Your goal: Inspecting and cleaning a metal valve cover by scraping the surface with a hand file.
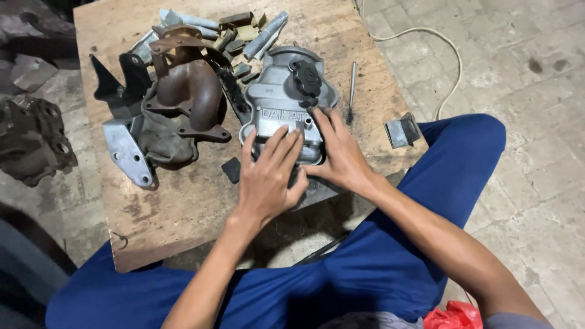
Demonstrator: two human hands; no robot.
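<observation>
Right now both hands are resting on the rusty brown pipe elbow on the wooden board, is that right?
Not quite. In the head view, the left hand and right hand rest on the silver engine cover on the wooden board; the rusty brown pipe elbow lies untouched beside it.

grey paved floor (524, 73), worn plywood board (183, 207)

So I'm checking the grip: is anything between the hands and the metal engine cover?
Nothing visible. The left hand and right hand both lie flat on the silver engine cover.
</observation>
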